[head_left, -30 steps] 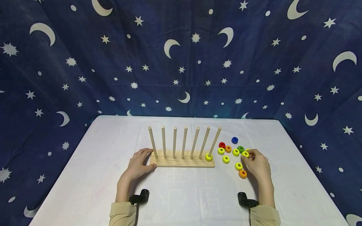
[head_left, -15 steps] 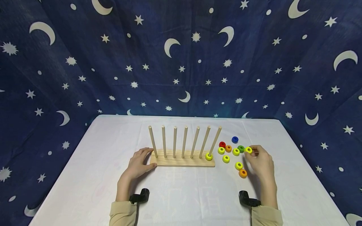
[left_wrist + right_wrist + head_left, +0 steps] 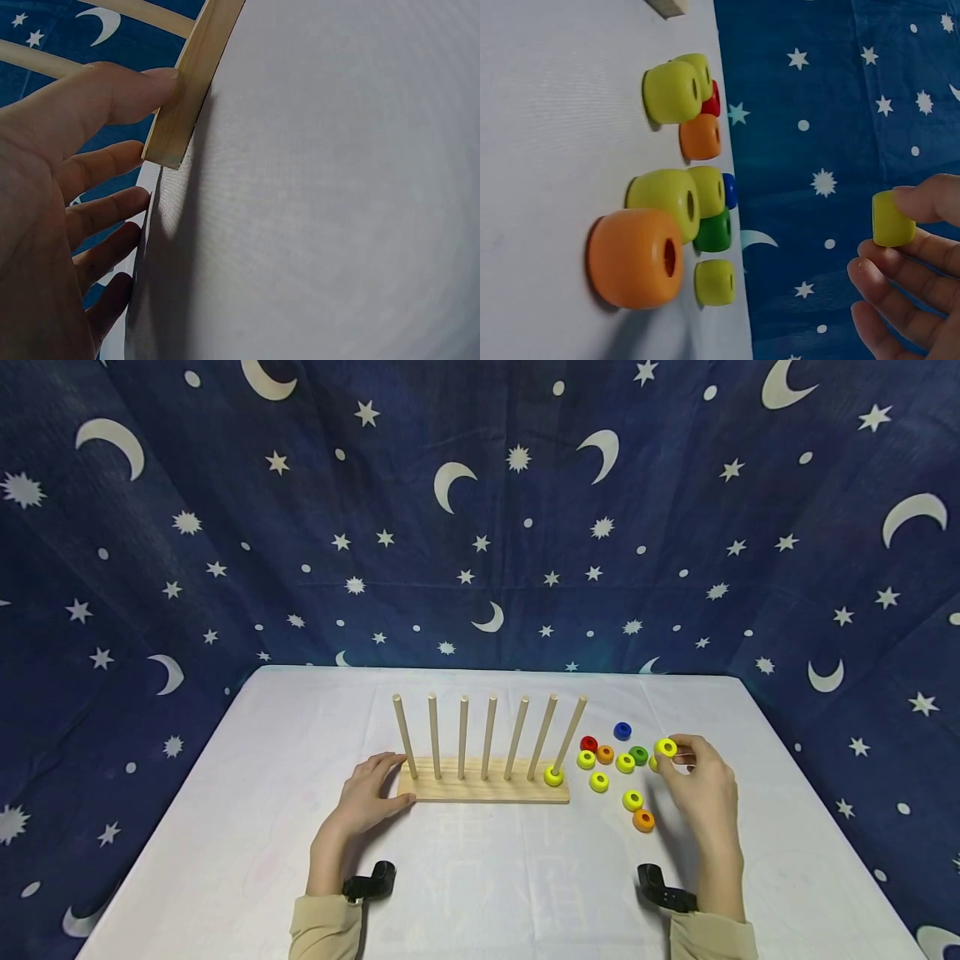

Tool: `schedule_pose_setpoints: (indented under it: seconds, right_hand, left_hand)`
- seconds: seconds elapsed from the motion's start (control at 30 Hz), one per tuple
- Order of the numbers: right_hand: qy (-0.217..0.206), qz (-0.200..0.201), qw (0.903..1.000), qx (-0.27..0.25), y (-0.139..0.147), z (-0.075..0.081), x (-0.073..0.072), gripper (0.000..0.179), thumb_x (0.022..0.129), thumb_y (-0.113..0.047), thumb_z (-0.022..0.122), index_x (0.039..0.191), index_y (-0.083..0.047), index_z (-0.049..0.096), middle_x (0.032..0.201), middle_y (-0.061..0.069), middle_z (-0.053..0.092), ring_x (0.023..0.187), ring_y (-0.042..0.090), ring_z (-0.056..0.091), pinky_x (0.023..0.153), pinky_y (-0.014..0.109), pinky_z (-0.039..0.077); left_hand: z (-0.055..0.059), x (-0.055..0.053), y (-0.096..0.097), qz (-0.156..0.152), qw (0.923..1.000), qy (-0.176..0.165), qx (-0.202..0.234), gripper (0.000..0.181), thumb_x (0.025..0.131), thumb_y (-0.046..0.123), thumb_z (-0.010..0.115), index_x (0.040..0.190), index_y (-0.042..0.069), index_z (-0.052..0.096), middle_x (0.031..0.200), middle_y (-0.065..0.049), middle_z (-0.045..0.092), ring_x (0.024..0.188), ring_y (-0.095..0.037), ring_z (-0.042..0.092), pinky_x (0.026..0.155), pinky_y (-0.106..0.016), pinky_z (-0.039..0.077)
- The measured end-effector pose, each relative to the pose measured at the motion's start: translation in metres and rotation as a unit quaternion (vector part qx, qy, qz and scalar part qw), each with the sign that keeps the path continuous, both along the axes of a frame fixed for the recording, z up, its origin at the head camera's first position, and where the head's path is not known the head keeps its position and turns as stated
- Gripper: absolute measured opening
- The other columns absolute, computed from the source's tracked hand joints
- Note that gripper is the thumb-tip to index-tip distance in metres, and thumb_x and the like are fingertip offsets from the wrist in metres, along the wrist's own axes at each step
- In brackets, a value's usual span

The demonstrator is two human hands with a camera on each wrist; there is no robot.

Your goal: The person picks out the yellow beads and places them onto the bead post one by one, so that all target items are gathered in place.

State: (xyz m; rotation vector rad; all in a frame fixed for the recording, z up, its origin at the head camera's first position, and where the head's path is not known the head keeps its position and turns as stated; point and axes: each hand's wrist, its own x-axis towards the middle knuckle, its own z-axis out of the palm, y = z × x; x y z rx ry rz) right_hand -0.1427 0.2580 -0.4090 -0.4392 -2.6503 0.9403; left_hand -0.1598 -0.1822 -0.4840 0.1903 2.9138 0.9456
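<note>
My left hand (image 3: 363, 797) holds the left end of a wooden peg stand (image 3: 480, 790), thumb at its front edge and index finger toward the back corner. In the left wrist view the thumb lies on the end of the base (image 3: 180, 120), the other fingers spread below. The stand carries several upright pegs, and one yellow bead (image 3: 553, 776) sits at the foot of the rightmost. My right hand (image 3: 705, 789) pinches another yellow bead (image 3: 893, 218) between thumb and fingers, raised above the table. Just below it, a further yellow bead (image 3: 654, 764) is partly hidden by the hand.
Loose beads lie right of the stand: a blue bead (image 3: 622, 731), a red bead (image 3: 588, 743), a green bead (image 3: 638, 755), two orange ones and several yellow ones. The nearest is an orange bead (image 3: 634, 259). A white cloth (image 3: 480, 893) covers the table; a starry curtain (image 3: 480, 527) hangs behind.
My right hand has lifted the yellow bead up and slightly right, away from the loose beads, uncovering part of the yellow bead beneath. The left hand and the stand stay put.
</note>
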Motion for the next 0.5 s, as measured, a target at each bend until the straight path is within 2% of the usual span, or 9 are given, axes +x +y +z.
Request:
schedule_pose_setpoints:
  seconds: [0.5]
  right_hand:
    - [0.024, -0.019, 0.9995, -0.007, -0.006, 0.015, 0.007, 0.039, 0.090, -0.020, 0.063, 0.125, -0.003, 0.057, 0.118, 0.018, 0.061, 0.107, 0.034, 0.057, 0.094, 0.048, 0.044]
  left_hand:
    - [-0.001, 0.000, -0.001, 0.001, 1.0000, -0.002, 0.003, 0.068, 0.082, 0.036, 0.072, 0.140, 0.012, 0.047, 0.147, -0.017, 0.042, 0.135, -0.040, 0.036, 0.106, -0.063, 0.030]
